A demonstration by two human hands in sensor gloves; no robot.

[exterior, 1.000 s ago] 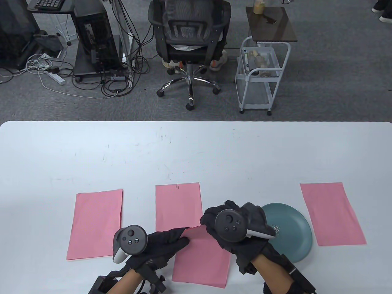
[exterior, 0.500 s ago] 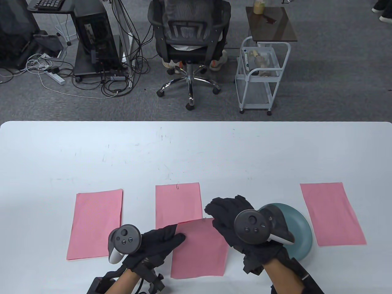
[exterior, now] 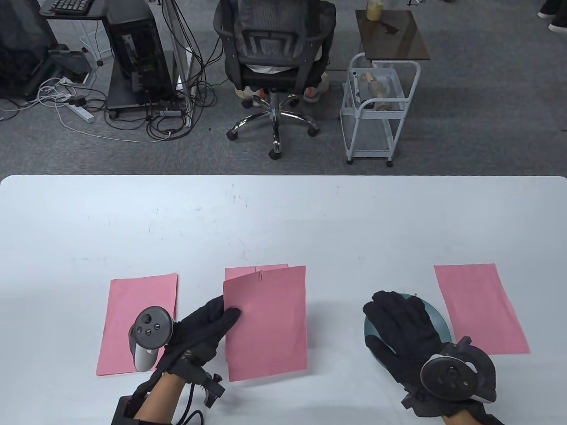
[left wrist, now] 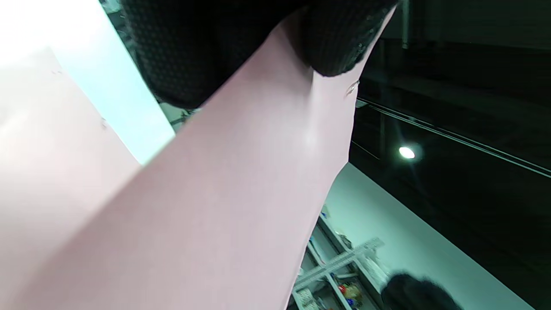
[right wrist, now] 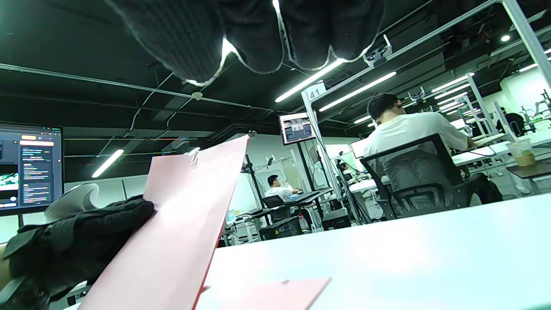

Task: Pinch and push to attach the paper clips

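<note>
My left hand pinches the left edge of a pink sheet and holds it lifted and tilted above the middle of the table. A silver paper clip sits on the sheet's far edge. The clip also shows in the right wrist view and in the left wrist view. Another pink sheet lies under it, mostly hidden. My right hand is open, fingers spread, palm down over the teal plate. It hides whatever lies in the plate.
A pink sheet lies flat at the left and another pink sheet at the right. The white table runs wide behind them. An office chair and a white cart stand beyond the far edge.
My right hand let go of the near sheet and moved right over the plate. My left hand lifted that sheet, now with a clip on it, up and away over the middle sheet.
</note>
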